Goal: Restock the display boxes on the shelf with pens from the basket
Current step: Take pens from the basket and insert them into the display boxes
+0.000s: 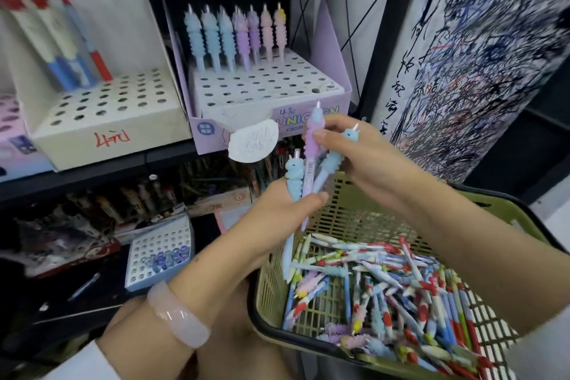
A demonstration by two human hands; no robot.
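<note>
While both hands grip pens, above basket

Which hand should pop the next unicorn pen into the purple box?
Probably the right hand. It pinches the pink pen near its top, just below the purple box and its empty holes. The left hand sits lower, gripping the pens' lower ends as a bundle.

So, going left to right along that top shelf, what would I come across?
Cream display box holding red-and-blue pens → lilac unicorn box with a back row of pastel pens → scribbled test paper.
</note>
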